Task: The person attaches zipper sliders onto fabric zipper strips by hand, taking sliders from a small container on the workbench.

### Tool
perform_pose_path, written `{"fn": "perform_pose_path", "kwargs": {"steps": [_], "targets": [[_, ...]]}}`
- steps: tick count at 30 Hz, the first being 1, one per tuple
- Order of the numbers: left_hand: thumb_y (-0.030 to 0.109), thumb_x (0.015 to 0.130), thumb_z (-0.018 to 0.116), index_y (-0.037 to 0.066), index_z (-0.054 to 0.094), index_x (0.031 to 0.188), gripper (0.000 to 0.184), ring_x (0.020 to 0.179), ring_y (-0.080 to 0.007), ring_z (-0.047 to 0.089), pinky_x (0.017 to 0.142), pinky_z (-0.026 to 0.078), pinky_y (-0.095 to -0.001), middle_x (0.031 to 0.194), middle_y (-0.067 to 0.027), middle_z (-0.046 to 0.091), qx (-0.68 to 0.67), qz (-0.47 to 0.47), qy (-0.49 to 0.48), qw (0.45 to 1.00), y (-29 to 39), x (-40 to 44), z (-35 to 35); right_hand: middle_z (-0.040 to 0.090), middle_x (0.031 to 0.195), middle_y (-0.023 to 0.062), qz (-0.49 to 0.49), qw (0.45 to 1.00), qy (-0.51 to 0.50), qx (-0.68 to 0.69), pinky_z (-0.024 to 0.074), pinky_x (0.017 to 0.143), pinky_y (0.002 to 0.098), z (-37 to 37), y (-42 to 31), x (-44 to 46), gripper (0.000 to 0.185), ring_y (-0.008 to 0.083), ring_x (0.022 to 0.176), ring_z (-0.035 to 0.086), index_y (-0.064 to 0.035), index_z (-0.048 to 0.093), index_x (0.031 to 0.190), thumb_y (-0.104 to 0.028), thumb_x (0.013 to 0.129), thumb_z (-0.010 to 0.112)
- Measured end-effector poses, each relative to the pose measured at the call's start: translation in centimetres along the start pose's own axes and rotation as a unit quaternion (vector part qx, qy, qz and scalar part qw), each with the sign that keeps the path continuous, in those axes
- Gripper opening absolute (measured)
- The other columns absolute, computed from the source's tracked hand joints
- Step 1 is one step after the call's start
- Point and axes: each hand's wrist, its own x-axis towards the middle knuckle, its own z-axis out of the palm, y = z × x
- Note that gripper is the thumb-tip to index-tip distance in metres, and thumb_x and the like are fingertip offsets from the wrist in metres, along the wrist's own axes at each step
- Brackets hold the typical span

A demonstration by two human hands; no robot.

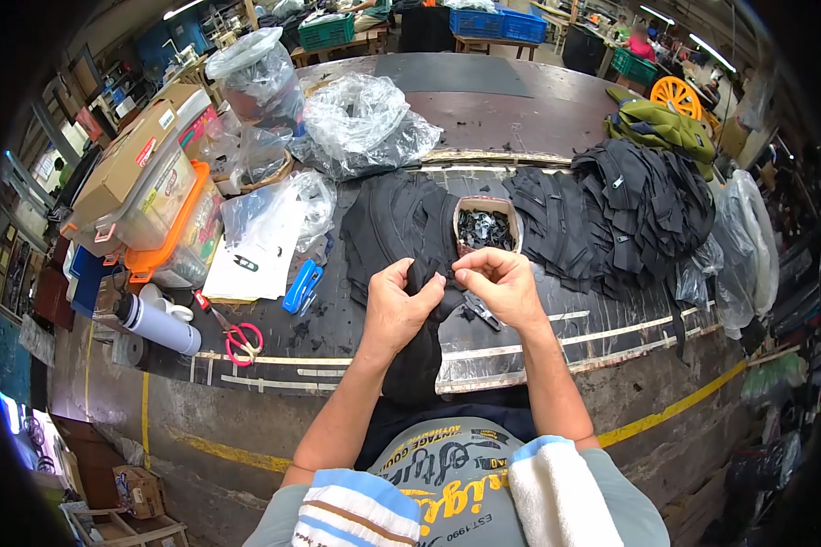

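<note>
Near the table's front edge, my left hand (pixel 403 305) is closed on a black zipper strip (pixel 417 351), which hangs down over the edge toward my lap. Just to its right, my right hand (pixel 502 284) is pinched by the strip's upper end; what sits between its fingertips is too small to make out. Behind my hands stands an open box (pixel 488 226) of small black pieces. Black zipper strips lie in a pile (pixel 388 219) left of the box and in a larger pile (pixel 643 214) on the right. A metal tool (pixel 482 310) lies under my right hand.
Pink-handled scissors (pixel 244 344), a blue stapler (pixel 303 286), papers (pixel 251 264) and a bottle (pixel 160 325) are on the left. Plastic boxes (pixel 169 210) stand behind them. Plastic bags (pixel 360 123) sit at the back, a green bag (pixel 661 128) at the back right.
</note>
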Motion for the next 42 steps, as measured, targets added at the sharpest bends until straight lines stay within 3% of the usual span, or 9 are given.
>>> {"fn": "perform_pose_path", "kwargs": {"steps": [5, 11, 16, 20, 36, 42], "targets": [[0.006, 0.089, 0.071, 0.001, 0.067, 0.087, 0.007, 0.065, -0.0046, 0.049, 0.059, 0.041, -0.0181, 0.076, 0.0016, 0.064, -0.012, -0.01, -0.034, 0.999, 0.3, -0.1, -0.1, 0.072, 0.086, 0.0053, 0.029, 0.998, -0.043, -0.025, 0.0472, 0.067, 0.0165, -0.2, -1.4, 0.0, 0.011, 0.0059, 0.072, 0.06, 0.0039, 0.076, 0.1, 0.006, 0.089, 0.071], [0.006, 0.091, 0.071, 0.0, 0.069, 0.091, 0.006, 0.068, -0.0038, 0.052, 0.061, 0.044, -0.0174, 0.08, 0.0004, 0.067, -0.052, -0.025, -0.038, 0.998, 0.4, -0.2, -0.2, 0.071, 0.089, 0.0046, 0.026, 0.996, -0.083, -0.02, 0.0466, 0.069, 0.0158, -0.5, -1.7, 0.2, 0.015, 0.0054, 0.077, 0.06, 0.0034, 0.075, 0.105, 0.006, 0.091, 0.07], [0.006, 0.095, 0.071, 0.001, 0.071, 0.097, 0.005, 0.073, -0.0045, 0.06, 0.065, 0.049, -0.017, 0.089, -0.0026, 0.073, -0.097, 0.004, -0.027, 0.995, -0.4, -0.4, 0.0, 0.071, 0.092, 0.0041, 0.001, 0.998, 0.001, 0.058, 0.0463, 0.071, 0.0158, 1.5, -1.7, -1.1, 0.02, 0.0054, 0.081, 0.06, 0.0023, 0.073, 0.111, 0.005, 0.092, 0.069], [0.004, 0.096, 0.07, 0.001, 0.07, 0.098, 0.004, 0.077, -0.0055, 0.064, 0.07, 0.052, -0.0173, 0.094, -0.0044, 0.074, -0.162, -0.068, -0.056, 0.983, -0.8, -1.0, -0.5, 0.069, 0.089, 0.0003, 0.013, 0.998, 0.051, 0.032, 0.0409, 0.066, 0.0149, 1.6, 0.2, -1.8, 0.021, 0.0025, 0.074, 0.054, 0.0005, 0.073, 0.111, 0.003, 0.09, 0.071], [0.007, 0.097, 0.063, 0.005, 0.066, 0.092, 0.006, 0.073, -0.0046, 0.057, 0.069, 0.044, -0.0165, 0.088, -0.001, 0.069, -0.287, -0.144, -0.057, 0.945, -2.2, -1.4, -0.6, 0.071, 0.095, 0.0043, 0.009, 0.998, 0.054, 0.033, 0.0471, 0.075, 0.0165, 3.4, 0.4, -3.4, 0.022, 0.0059, 0.08, 0.06, 0.0012, 0.071, 0.109, 0.007, 0.091, 0.062], [0.005, 0.093, 0.059, 0.005, 0.066, 0.093, 0.008, 0.077, -0.0068, 0.056, 0.074, 0.042, -0.0172, 0.088, -0.0032, 0.068, -0.293, -0.159, -0.066, 0.941, -2.1, -1.3, -0.4, 0.072, 0.096, 0.0052, 0.052, 0.985, 0.06, 0.152, 0.0482, 0.076, 0.018, 3.7, 1.3, -3.6, 0.025, 0.007, 0.08, 0.06, 0.001, 0.071, 0.11, 0.007, 0.09, 0.058]]}}
